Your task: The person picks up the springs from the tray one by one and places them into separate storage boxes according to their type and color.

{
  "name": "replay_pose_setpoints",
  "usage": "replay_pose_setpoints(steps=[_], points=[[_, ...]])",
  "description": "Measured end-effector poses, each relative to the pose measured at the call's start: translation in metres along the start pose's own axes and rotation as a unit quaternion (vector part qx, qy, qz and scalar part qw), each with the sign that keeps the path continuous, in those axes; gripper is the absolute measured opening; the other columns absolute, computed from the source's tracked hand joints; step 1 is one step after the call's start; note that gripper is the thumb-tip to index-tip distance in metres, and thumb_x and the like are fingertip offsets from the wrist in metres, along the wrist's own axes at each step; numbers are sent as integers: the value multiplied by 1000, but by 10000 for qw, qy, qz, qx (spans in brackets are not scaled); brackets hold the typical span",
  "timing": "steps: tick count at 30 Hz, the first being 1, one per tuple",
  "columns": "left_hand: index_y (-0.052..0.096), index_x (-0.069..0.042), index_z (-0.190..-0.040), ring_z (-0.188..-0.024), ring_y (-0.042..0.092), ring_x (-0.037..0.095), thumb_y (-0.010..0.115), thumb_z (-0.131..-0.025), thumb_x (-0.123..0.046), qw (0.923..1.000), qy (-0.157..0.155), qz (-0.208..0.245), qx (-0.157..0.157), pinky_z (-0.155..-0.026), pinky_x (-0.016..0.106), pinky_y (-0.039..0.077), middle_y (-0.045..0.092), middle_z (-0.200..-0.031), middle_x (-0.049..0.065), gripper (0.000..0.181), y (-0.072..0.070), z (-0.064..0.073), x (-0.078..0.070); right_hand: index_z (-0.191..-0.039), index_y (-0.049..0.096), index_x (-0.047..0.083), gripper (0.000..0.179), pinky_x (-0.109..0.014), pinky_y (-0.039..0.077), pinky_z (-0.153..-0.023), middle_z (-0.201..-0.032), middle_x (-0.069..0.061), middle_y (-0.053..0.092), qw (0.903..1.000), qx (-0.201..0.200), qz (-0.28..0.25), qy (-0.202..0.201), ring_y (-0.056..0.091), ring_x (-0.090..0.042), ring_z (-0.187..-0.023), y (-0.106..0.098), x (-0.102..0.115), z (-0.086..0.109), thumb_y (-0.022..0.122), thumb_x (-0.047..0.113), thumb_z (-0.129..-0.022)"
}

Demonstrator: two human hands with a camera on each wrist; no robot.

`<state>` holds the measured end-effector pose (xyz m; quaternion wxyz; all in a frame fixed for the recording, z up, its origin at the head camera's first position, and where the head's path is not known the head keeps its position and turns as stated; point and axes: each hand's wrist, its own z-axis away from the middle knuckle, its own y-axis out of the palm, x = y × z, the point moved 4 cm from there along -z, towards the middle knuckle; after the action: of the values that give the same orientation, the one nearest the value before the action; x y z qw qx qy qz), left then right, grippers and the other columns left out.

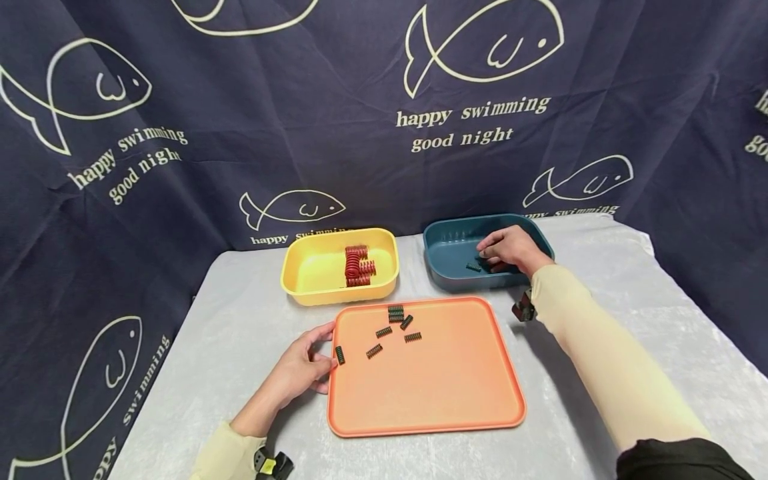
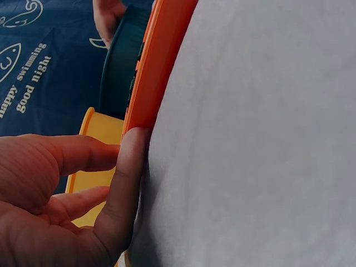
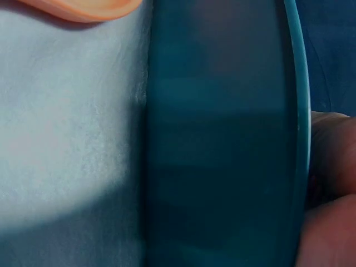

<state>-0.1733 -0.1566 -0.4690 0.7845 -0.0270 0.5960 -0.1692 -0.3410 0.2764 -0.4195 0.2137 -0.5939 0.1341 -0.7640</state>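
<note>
My left hand [image 1: 300, 363] holds the left rim of the orange tray [image 1: 432, 393], with its fingertips at the edge, as the left wrist view shows close up. A dark green spring [image 1: 340, 355] lies just inside that rim. Several more dark springs [image 1: 396, 314] lie toward the back of the tray. My right hand [image 1: 510, 247] reaches down into the dark blue bin [image 1: 444, 267], fingers bent. Beside its fingertips is a dark green spring [image 1: 473, 267] on the bin floor. Whether those fingers hold a spring I cannot tell; the bin wall hides them in the right wrist view.
A yellow bin [image 1: 312, 267] with several red springs [image 1: 358, 267] stands behind the tray, left of the blue bin. A pale grey cloth [image 1: 234, 307] covers the table. Behind both bins hangs a navy fish-print curtain [image 1: 372, 167].
</note>
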Motion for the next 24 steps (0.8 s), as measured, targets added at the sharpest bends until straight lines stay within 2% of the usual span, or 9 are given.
replay_pose_setpoints(steps=[5, 8, 11, 16, 20, 24], points=[[47, -10, -154, -78, 66, 21, 66, -88, 14, 10000, -13, 13, 12, -52, 44, 64, 50, -141, 13, 73, 0, 0, 0, -128, 68, -6, 31, -37, 58, -77, -115, -17, 72, 9982, 60, 491, -344, 65, -30, -93, 0, 6, 8, 65, 8, -100], [47, -10, -154, -80, 66, 21, 65, -89, 14, 10000, -7, 32, 36, -53, 44, 64, 50, -141, 14, 73, 0, -1, 0, -134, 65, -1, 38, -43, 55, -85, -127, -18, 68, 9972, 243, 486, -515, 62, -35, -106, 2, 11, 16, 66, 17, -101], [47, -11, -154, -80, 66, 21, 66, -89, 14, 10000, 1, 3, 35, -53, 44, 64, 50, -141, 13, 73, 0, -1, 0, -138, 63, 2, 46, -49, 53, -96, -137, -16, 63, 9969, 383, 236, -652, 60, -32, -116, 5, 17, 26, 70, 25, -100], [47, -12, -154, -80, 65, 21, 66, -89, 14, 10000, -3, -28, 20, -52, 45, 64, 51, -140, 12, 73, 0, -1, 0, -142, 60, 3, 55, -53, 48, -108, -142, -16, 60, 9941, 551, -340, -870, 60, -21, -119, 12, 28, 44, 75, 30, -96], [48, -11, -154, -80, 65, 22, 66, -89, 14, 10000, -1, -15, 10, -52, 45, 64, 50, -139, 12, 72, 0, -1, 0, -142, 59, 1, 57, -53, 49, -110, -141, -18, 60, 9898, 704, -664, -1045, 63, -15, -117, 21, 33, 54, 77, 27, -95], [48, -12, -154, -80, 65, 22, 66, -89, 14, 10000, 14, -35, 15, -52, 45, 64, 51, -139, 13, 73, 0, -1, 0, -140, 61, -1, 51, -51, 53, -106, -140, -19, 61, 9839, 917, -997, -1170, 66, -16, -115, 36, 34, 60, 77, 17, -94]])
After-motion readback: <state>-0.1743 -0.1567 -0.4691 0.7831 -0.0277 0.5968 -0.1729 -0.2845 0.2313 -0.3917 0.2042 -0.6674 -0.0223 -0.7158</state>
